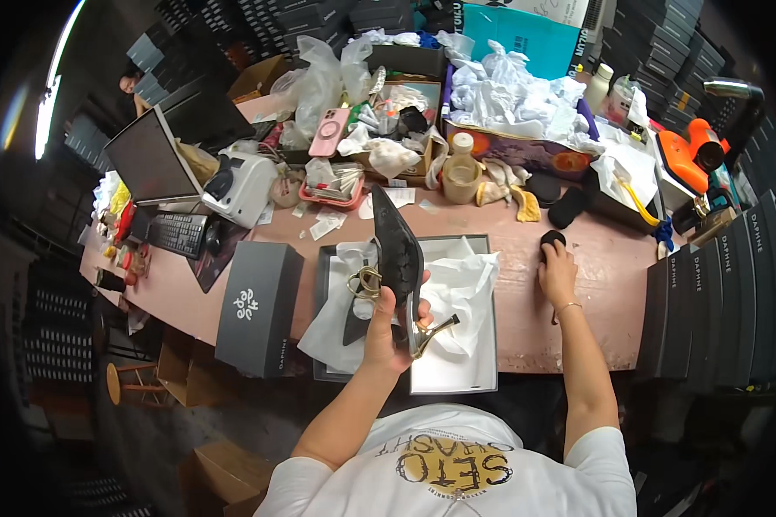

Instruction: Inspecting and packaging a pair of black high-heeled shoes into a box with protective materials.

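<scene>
- The left hand (388, 340) grips a black pointed-toe high-heeled shoe (395, 250), thumb on one side and fingers wrapped round the other, near the heel end.
- The shoe is tilted on its side above the table (608, 323), its toe pointing away from the person, its slim gold heel (437, 335) jutting to the right; a gold ring ornament (365, 282) shows on its left.
- Beneath the shoe and the left hand lies an open shoebox (457, 376), lined with crumpled white tissue paper (463, 293).
- The right hand (559, 271) is well apart from the shoe, to its right, reaching forward over the table with its fingers on a small black pad (553, 237); whether they pinch it or only rest there, I cannot tell.
- Just beyond the right hand lies another black pad (566, 208), with a yellow cloth (527, 205) to its left.
- Left of the open shoebox sits a dark grey box (257, 302); dark grey shoeboxes (733, 302) stand at the table's right end.
</scene>
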`<state>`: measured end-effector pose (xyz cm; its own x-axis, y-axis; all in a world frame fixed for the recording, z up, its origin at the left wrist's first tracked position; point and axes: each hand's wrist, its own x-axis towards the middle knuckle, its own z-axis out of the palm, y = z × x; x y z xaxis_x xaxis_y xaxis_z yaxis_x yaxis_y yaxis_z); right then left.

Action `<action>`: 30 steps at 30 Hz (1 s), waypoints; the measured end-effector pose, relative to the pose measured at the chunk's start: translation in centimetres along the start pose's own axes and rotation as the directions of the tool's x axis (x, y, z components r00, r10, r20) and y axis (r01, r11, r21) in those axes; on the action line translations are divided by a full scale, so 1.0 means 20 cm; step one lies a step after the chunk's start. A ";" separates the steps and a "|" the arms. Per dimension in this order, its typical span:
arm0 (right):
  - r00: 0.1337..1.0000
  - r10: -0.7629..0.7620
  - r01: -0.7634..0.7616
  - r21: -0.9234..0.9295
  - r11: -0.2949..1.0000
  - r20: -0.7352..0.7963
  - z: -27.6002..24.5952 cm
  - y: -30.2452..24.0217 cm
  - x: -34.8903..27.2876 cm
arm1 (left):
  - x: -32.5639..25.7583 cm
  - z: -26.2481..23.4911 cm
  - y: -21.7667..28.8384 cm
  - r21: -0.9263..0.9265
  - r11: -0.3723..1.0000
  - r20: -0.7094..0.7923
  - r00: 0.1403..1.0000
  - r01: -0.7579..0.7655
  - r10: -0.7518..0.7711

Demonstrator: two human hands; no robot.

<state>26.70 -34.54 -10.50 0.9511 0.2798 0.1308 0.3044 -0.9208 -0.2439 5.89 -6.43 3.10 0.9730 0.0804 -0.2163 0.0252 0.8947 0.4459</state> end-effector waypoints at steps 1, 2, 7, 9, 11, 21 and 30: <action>0.999 0.027 -0.023 0.102 0.994 -0.034 -0.03 -0.02 -0.02 | -0.01 -0.01 0.02 -0.019 1.000 0.026 1.000 -0.006 0.007; 0.996 0.063 -0.049 0.198 0.979 -0.065 -0.09 -0.04 -0.05 | -0.01 0.00 0.04 -0.043 0.999 0.057 0.998 -0.005 0.007; 0.964 0.054 0.079 0.473 0.878 -0.261 -0.12 -0.02 -0.12 | 0.02 0.07 0.04 0.121 0.978 0.027 0.985 -0.171 0.169; 0.981 -0.004 0.155 0.760 0.631 -0.196 -0.54 -0.42 -0.22 | 0.03 0.07 0.03 0.125 0.978 0.026 0.986 -0.166 0.164; 0.926 -0.239 0.378 0.715 0.589 -0.292 -0.84 -0.76 -0.43 | 0.01 0.00 0.03 0.122 0.986 0.075 0.992 -0.113 0.104; 0.886 -0.375 0.450 0.699 0.556 -0.273 -0.54 -1.05 -0.83 | -0.01 0.01 0.16 -0.376 0.926 0.075 0.997 0.020 0.009; 0.862 -0.458 0.457 0.724 0.516 -0.218 -0.41 -1.01 -0.80 | -0.04 -0.03 0.16 -0.499 0.861 0.202 0.954 -0.095 0.223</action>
<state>4.91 -22.62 0.29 0.6690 0.6032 0.4342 0.6300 -0.1503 -0.7619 4.99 -3.47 4.18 0.9799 0.1874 0.0680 -0.1858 0.9822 -0.0291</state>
